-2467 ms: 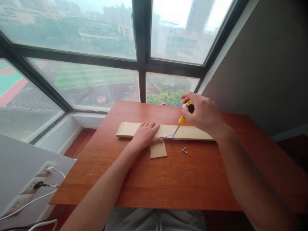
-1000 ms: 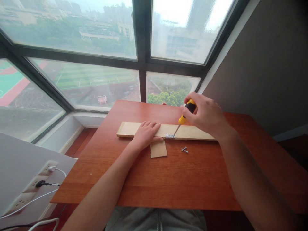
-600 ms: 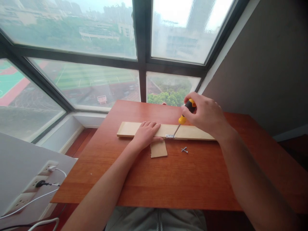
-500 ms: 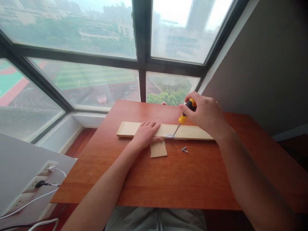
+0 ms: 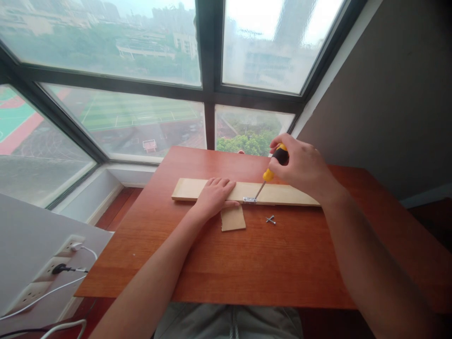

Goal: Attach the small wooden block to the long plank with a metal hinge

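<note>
Screwdriver (image 5: pixel 268 175), yellow and black: slanted, handle wrapped by the fingers of my right hand (image 5: pixel 300 162), tip at the right end of the metal bracket (image 5: pixel 249 200); any screw beneath too small to tell. Bracket: near edge of the pale board (image 5: pixel 190 188), right of my left hand (image 5: pixel 215 192). Left fingers: flat across the board, close together, thumb along its near edge. Loose screws (image 5: pixel 270 220): seemingly two, crossed, on the tabletop (image 5: pixel 212 268), near side. Thin square sheet (image 5: pixel 233 219): by my left thumb. Risks, in my judgement: slanted shaft could make the tip slip, scoring wood; light left-hand pressure could let the board turn. Markings: no readable brand, label or writing.
</note>
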Action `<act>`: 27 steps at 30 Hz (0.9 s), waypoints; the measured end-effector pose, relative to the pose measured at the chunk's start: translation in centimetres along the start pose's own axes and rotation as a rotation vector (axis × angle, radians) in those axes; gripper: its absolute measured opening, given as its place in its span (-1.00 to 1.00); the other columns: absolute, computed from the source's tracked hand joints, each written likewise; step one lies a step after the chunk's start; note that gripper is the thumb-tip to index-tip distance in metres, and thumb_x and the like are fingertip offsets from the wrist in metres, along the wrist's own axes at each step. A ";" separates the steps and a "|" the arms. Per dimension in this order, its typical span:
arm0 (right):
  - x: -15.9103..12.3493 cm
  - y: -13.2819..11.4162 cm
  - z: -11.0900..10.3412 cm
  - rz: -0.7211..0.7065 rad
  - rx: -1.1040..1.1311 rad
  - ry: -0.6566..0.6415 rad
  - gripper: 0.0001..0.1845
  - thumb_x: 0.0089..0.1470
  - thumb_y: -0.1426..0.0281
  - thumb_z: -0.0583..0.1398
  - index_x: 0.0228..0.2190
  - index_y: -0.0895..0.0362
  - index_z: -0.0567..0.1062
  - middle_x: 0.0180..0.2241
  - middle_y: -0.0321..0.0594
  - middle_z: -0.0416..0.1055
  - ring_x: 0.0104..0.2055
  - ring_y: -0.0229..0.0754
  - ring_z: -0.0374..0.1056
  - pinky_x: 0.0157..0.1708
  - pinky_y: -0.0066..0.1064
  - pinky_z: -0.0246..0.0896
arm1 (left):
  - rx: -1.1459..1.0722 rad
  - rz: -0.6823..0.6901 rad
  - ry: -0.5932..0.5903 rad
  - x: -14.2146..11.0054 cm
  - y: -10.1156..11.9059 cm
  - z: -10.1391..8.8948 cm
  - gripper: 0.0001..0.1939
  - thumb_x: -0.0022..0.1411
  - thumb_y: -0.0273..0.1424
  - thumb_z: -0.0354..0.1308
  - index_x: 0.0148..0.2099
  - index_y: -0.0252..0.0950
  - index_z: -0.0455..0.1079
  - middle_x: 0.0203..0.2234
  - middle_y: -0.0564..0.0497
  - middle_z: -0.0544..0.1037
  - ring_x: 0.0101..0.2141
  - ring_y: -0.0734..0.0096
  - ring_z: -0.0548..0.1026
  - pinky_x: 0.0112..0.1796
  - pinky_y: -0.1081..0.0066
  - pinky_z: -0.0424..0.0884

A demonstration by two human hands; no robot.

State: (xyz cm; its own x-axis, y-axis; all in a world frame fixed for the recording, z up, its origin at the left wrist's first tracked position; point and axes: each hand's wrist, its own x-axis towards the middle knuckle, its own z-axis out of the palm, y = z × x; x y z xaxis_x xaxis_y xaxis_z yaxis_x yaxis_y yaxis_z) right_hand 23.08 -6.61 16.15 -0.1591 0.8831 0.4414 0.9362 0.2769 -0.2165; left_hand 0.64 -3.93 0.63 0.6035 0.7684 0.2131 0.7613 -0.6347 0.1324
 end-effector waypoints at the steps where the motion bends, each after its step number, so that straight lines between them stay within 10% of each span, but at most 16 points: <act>1: 0.0 0.0 -0.1 -0.014 0.021 -0.006 -0.72 -0.07 0.39 0.17 -0.22 0.03 0.42 -0.33 -0.21 0.47 -0.37 -0.12 0.34 -0.40 -0.31 0.12 | 0.002 0.001 0.001 0.0 0.0 0.0 -0.35 0.21 0.11 0.06 0.18 -0.21 0.24 -0.01 -0.16 0.45 0.02 0.07 0.36 0.03 0.20 0.18; 27: -0.5 -1.1 -0.1 -0.132 0.162 0.013 -0.75 -0.05 0.43 0.13 -0.24 0.07 0.41 -0.31 -0.20 0.44 -0.33 -0.14 0.33 -0.32 -0.33 0.18 | -0.017 -0.019 -0.009 0.0 0.2 -0.3 -0.36 0.21 0.08 0.09 0.18 -0.20 0.26 -0.01 -0.16 0.44 0.02 0.06 0.36 0.05 0.17 0.17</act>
State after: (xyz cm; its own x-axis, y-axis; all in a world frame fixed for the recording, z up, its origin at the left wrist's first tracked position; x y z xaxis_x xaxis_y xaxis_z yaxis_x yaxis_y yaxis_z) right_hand 22.12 -7.36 16.25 -0.2716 0.8306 0.4861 0.8448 0.4477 -0.2930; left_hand 0.75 -4.12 0.92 0.5910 0.7812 0.2012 0.7687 -0.6210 0.1530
